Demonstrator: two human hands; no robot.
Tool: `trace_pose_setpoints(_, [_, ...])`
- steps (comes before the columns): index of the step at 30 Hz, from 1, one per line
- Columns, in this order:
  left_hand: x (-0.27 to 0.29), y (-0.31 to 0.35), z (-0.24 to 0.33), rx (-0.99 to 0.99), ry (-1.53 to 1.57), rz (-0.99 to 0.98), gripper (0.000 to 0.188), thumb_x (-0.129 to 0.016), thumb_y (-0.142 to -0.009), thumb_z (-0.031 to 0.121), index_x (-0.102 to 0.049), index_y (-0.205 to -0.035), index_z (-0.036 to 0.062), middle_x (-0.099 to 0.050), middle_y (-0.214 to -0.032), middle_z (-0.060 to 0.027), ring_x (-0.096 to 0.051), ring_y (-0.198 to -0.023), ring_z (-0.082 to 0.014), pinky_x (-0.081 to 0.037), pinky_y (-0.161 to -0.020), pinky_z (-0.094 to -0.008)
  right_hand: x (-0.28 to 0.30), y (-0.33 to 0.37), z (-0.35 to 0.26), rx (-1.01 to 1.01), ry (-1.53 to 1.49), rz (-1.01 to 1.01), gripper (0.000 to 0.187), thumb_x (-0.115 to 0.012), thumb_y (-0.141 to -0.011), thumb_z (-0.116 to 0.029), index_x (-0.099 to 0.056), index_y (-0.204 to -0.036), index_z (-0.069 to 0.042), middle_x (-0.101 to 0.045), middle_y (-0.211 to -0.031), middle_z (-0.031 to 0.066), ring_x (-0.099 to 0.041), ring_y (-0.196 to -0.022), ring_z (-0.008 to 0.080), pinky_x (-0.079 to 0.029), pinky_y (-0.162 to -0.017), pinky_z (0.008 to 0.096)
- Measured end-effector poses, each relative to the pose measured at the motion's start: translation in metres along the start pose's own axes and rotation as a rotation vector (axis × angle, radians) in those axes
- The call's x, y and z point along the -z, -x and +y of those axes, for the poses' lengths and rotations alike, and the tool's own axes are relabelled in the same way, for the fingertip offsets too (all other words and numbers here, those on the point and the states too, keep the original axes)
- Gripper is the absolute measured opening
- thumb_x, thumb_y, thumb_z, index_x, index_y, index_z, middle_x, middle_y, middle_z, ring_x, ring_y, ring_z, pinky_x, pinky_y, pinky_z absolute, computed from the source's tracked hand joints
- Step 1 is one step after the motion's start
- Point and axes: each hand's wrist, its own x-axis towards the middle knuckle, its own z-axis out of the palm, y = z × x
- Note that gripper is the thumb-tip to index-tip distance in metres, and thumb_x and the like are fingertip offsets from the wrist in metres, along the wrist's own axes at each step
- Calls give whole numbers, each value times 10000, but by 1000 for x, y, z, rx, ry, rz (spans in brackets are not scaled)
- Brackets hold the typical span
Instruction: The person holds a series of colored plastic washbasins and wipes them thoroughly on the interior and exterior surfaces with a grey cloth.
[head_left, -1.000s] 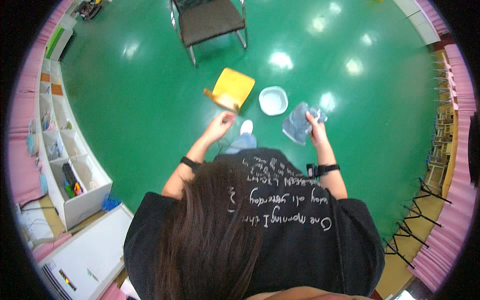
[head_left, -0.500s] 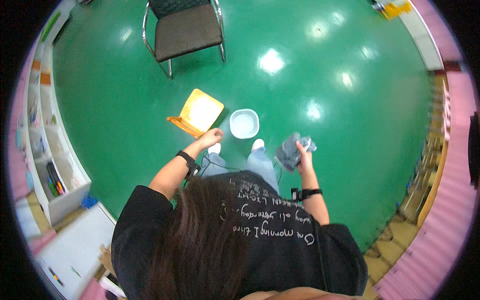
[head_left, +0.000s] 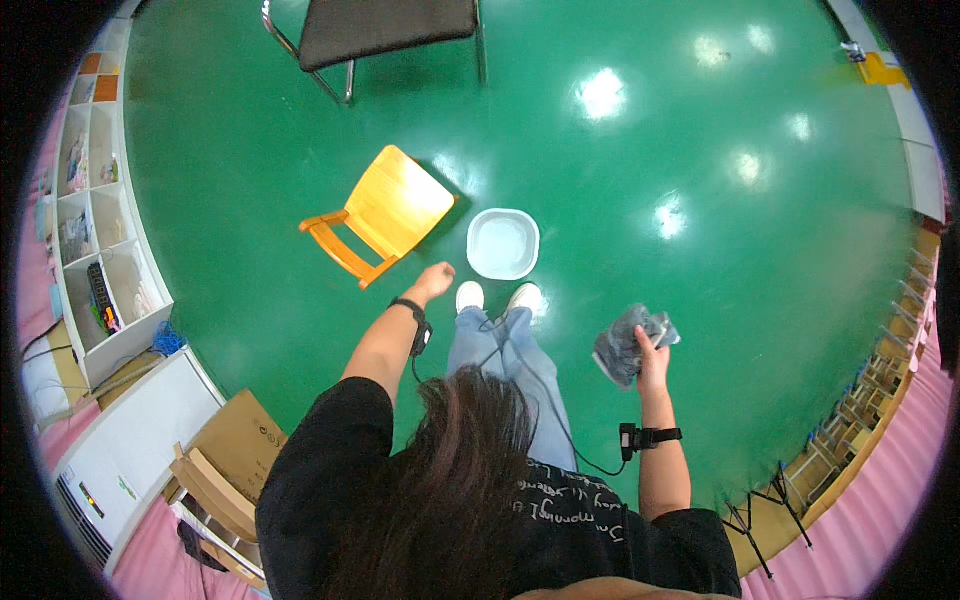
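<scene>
My right hand (head_left: 652, 364) is closed on a bunched grey cloth (head_left: 619, 346), held out to the right above the green floor. My left hand (head_left: 436, 280) hangs with curled fingers and shows nothing in it. It is near the backrest end of a small yellow wooden chair (head_left: 395, 203), apart from it. Just right of that chair, in front of my white shoes, a pale blue plastic basin (head_left: 503, 270) sits on the floor. Whether it holds water I cannot tell.
A dark chair with metal legs (head_left: 385, 38) stands ahead. White shelving (head_left: 140, 330) runs along the left, with a cardboard box (head_left: 235, 435) behind my left arm. Black tripod legs (head_left: 765, 515) stand at the lower right. A cable (head_left: 560, 425) hangs by my legs.
My view has shifted, bringing the basin and small chair fully into sight. My right hand, still holding the cloth, appears lower and farther right. The left hand appears clear of the small chair's backrest.
</scene>
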Motion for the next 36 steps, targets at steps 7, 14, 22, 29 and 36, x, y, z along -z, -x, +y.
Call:
trace_pose_setpoints(7, [-45, -152, -39, 90, -37, -75, 222, -546, -755, 180, -712, -893, 128, -667, -999, -132, -615, -956, -285, -467, -866, -370, 29, -74, 36, 52, -9, 124, 385, -691, -822, -144, -509, -1146, -41, -588, -1062, 57, -565, -936, 166, -458, -837, 324])
trace_pose_setpoints(14, [-118, -281, -93, 164, -16, -37, 313, -503, -786, 174, -684, -1039, 139, -591, -1173, -151, -556, -1094, -297, -433, -936, -368, 26, -147, 0, 132, -145, 180, 329, -617, -875, -212, -520, -1139, -42, -585, -1101, 75, -573, -999, 210, -479, -866, 379])
trace_pose_setpoints(22, [-113, -285, -35, 32, 32, 151, 293, -523, -776, 135, -666, -1024, 69, -618, -1083, -201, -588, -1018, -347, -444, -926, -412, 8, -151, -22, -13, -253, 89, 440, -562, -896, -346, -499, -1211, -45, -572, -1158, 103, -553, -1058, 260, -432, -943, 430])
trace_pose_setpoints(29, [-77, -196, 16, 149, -59, 238, 150, -600, -727, 157, -702, -810, 86, -665, -892, -171, -642, -859, -326, -505, -790, -420, -15, -112, -27, -127, -303, 52, 404, -604, -882, -279, -513, -1186, -30, -580, -1148, 98, -575, -1029, 252, -462, -905, 414])
trace_pose_setpoints(36, [30, -55, 92, -121, 76, 114, 221, -574, -679, 117, -725, -834, 159, -664, -980, -142, -614, -955, -297, -479, -852, -387, -56, -61, -51, -102, -326, -91, 357, -624, -863, -251, -531, -1132, -36, -594, -1083, 93, -593, -967, 242, -479, -874, 404])
